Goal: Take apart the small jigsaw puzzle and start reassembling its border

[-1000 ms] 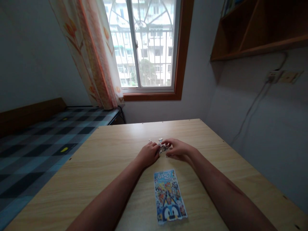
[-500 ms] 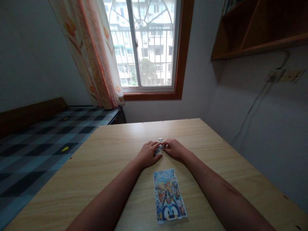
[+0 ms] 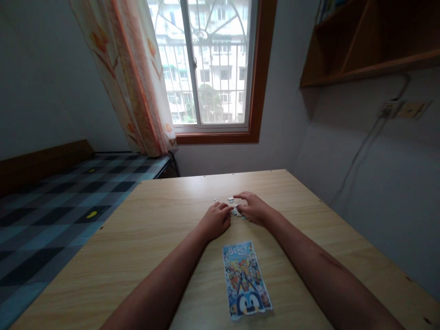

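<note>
A small heap of jigsaw puzzle pieces (image 3: 236, 211) lies between my two hands on the wooden table. My left hand (image 3: 217, 221) rests palm down at the heap's left side, fingers stretched out and fingertips touching its edge. On the right, my right hand (image 3: 255, 208) has its index finger and thumb apart, with the thumb at the heap and the index finger near some loose pieces (image 3: 230, 199) just beyond it. Another piece (image 3: 216, 200) lies apart, past my left fingertips. Closer to me is a colourful picture sheet (image 3: 245, 279) headed "Bluey".
The wooden table (image 3: 154, 256) reaches toward a wall with a window (image 3: 220, 64) and a floral curtain (image 3: 137, 82). A bed with a checked cover (image 3: 62, 211) stands at left. A wooden shelf (image 3: 371, 64) and a cabled socket (image 3: 390, 109) are on the right wall.
My right hand has spread its thumb and index finger and moved slightly right. My left hand's thumb has drawn in, and more of the heap shows. The view has shifted slightly.
</note>
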Available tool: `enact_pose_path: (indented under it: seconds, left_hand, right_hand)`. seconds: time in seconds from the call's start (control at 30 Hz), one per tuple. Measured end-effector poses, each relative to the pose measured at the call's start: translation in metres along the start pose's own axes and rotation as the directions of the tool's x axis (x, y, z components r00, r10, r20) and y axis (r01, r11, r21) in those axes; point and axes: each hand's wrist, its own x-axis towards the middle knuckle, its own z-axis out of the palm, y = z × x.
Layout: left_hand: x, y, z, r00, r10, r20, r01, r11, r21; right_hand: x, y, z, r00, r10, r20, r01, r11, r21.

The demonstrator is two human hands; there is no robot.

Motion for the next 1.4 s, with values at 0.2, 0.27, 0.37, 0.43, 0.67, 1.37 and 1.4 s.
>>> enact_pose_path:
  seconds: [0.2,0.27,0.37,0.43,0.67,1.37,1.4]
  left_hand:
    - [-0.001,-0.003,-0.001,0.999,0.031,-0.034,-0.033,0.997,-0.065]
    - [-0.002,-0.007,0.0,0.998,0.017,-0.063,-0.024,0.994,-0.108]
    - [-0.003,-0.013,0.003,0.993,-0.007,-0.116,-0.013,0.986,-0.166]
    - [-0.003,-0.014,0.005,0.99,-0.024,-0.141,-0.004,0.98,-0.198]
    - [-0.003,-0.019,0.006,0.972,-0.142,-0.19,0.085,0.956,-0.281]
    - [-0.006,-0.022,-0.005,0.994,-0.098,0.043,0.102,0.988,-0.116]
    - [-0.006,-0.022,-0.004,0.995,-0.098,0.034,0.102,0.985,-0.136]
  right_hand:
    - [0.039,0.006,0.008,0.971,0.045,0.235,-0.035,0.998,-0.046]
    - [0.049,0.003,0.007,0.951,0.06,0.304,-0.043,0.997,-0.063]
    - [0.054,-0.004,0.005,0.933,0.029,0.36,-0.015,0.999,-0.041]
    - [0.05,-0.008,0.007,0.933,0.012,0.359,-0.007,1.0,-0.017]
    - [0.022,-0.013,0.018,0.993,0.008,0.119,-0.014,0.999,0.048]
    - [-0.03,-0.005,0.007,0.994,-0.093,0.061,0.099,0.989,-0.107]
    - [-0.026,-0.008,0.012,0.995,-0.099,0.025,0.101,0.991,-0.086]
